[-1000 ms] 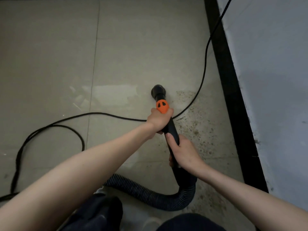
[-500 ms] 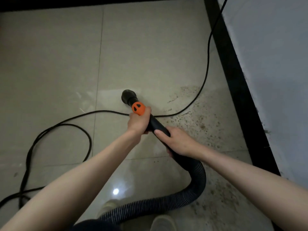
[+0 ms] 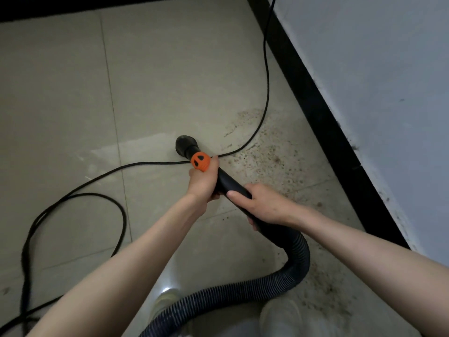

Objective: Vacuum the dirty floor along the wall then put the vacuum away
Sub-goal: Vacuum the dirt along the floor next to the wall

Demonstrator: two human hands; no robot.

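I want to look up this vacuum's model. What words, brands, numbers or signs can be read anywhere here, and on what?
None can be read.
Orange collar on the black wand: three dark marks, holes or symbols, not letters.
Hose, cord, floor, wall: no print visible.

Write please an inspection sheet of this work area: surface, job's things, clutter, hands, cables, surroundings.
Surface: tiled floor, brown dirt speckled near the wall.
Job's things: vacuum nozzle on the floor left of the dirt; orange collar; ribbed hose curving back.
Clutter: nothing seen.
Hands: left hand grips the tube behind the collar; right hand grips it further back.
Cables: black cord crosses under the nozzle, loops at left.
Surroundings: white wall, black baseboard.
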